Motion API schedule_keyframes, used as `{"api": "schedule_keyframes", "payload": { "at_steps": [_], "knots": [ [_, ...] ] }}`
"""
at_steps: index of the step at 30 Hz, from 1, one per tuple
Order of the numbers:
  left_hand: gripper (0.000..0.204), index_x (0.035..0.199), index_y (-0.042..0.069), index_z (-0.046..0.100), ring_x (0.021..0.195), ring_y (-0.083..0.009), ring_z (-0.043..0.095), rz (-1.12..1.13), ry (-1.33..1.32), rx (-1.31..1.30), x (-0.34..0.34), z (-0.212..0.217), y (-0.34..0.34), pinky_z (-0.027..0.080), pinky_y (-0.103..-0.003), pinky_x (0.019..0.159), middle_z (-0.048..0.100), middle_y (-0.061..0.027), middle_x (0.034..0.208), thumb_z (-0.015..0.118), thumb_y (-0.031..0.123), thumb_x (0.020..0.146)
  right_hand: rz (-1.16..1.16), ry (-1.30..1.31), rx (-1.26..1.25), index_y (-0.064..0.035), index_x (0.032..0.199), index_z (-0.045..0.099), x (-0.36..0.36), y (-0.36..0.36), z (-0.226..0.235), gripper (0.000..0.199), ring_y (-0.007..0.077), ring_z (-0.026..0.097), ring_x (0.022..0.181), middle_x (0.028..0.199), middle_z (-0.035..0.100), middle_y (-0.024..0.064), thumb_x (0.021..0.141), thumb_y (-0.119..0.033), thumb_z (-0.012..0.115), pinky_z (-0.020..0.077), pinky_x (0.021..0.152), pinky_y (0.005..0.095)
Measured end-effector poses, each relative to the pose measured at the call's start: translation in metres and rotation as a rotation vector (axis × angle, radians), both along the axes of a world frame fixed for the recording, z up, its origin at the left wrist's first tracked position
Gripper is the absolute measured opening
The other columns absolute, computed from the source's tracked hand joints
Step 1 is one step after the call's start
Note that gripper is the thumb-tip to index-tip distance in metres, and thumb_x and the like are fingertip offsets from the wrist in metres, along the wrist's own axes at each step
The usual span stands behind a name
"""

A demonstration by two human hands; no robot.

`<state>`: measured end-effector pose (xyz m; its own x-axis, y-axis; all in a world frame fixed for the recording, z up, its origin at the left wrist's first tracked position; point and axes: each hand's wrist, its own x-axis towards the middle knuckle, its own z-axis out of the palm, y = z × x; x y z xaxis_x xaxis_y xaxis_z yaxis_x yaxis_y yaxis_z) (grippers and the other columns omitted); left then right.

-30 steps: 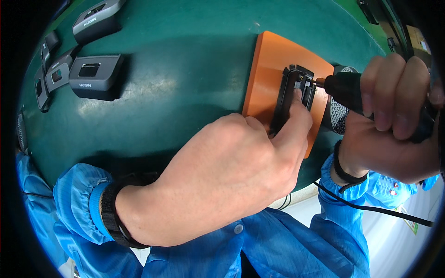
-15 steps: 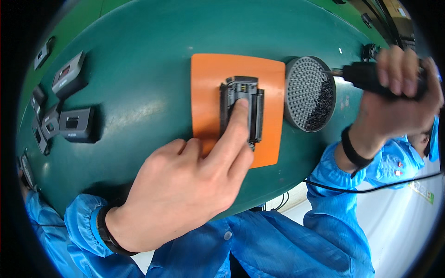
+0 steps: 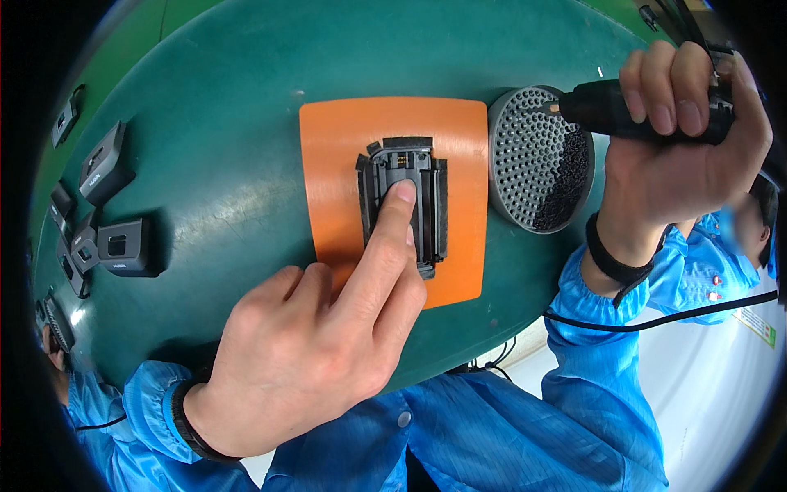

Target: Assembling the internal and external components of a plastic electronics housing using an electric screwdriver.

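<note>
My left hand (image 3: 316,353) lies palm down with its index finger stretched onto a black plastic housing (image 3: 426,205), pressing on its middle. The other fingers are loosely bent, and the thumb lies beside the index finger. Beneath the housing is an orange mat (image 3: 332,164). My right hand (image 3: 680,139) is wrapped round a black electric screwdriver (image 3: 602,108), which lies sideways and points left. Its bit is over a round grey tray (image 3: 520,123) with rows of small holes. Small dark screws (image 3: 566,184) are heaped in the tray's right part.
Several grey casings (image 3: 127,246) with square openings stand at the left of the green table (image 3: 238,164). A black cable (image 3: 656,321) runs across at lower right. A co-worker in blue (image 3: 697,275) is at the right; another person's hand (image 3: 53,353) shows at the far left.
The screwdriver in my right hand has shifted left, its bit now further over the tray. Mat, housing and tray sit slightly further left in view. My left index finger still presses the housing.
</note>
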<state>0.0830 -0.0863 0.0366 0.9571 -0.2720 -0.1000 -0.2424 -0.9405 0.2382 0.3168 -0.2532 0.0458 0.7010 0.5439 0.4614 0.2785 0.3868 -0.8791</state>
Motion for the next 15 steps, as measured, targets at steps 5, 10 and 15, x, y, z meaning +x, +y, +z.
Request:
{"api": "schedule_keyframes", "payload": {
  "at_steps": [5,10,15],
  "knots": [
    [0.057,0.115,-0.004,0.067,0.068,-0.0153,0.064,-0.003,-0.006,0.018,0.0004,0.0000,-0.0005,0.056,-0.026,0.069,0.055,-0.0203,0.147,0.085,0.020,0.066,-0.066,0.011,-0.017,-0.0121,0.081,0.052,-0.0022,0.0024,0.0006,0.024,0.0098,0.042,0.057,0.063,0.043,-0.0027,0.099,-0.026,0.049,0.0360,0.059,0.0287],
    [0.055,0.114,-0.004,0.068,0.066,-0.0133,0.063,-0.010,-0.018,0.005,0.0011,-0.0024,-0.0009,0.055,-0.025,0.067,0.055,-0.0202,0.146,0.084,0.019,0.067,-0.110,0.015,-0.024,-0.0126,0.077,0.048,0.0000,0.0013,-0.0002,0.026,0.0097,0.041,0.056,0.063,0.042,-0.0027,0.098,-0.026,0.049,0.0353,0.059,0.0287],
    [0.052,0.114,-0.003,0.068,0.064,-0.0127,0.062,-0.005,-0.019,0.002,0.0026,-0.0023,-0.0002,0.054,-0.025,0.065,0.056,-0.0205,0.146,0.083,0.019,0.069,-0.176,0.004,-0.043,-0.0120,0.076,0.049,-0.0013,0.0041,0.0010,0.026,0.0100,0.041,0.056,0.062,0.042,-0.0023,0.098,-0.026,0.050,0.0350,0.059,0.0288]
  ]
}}
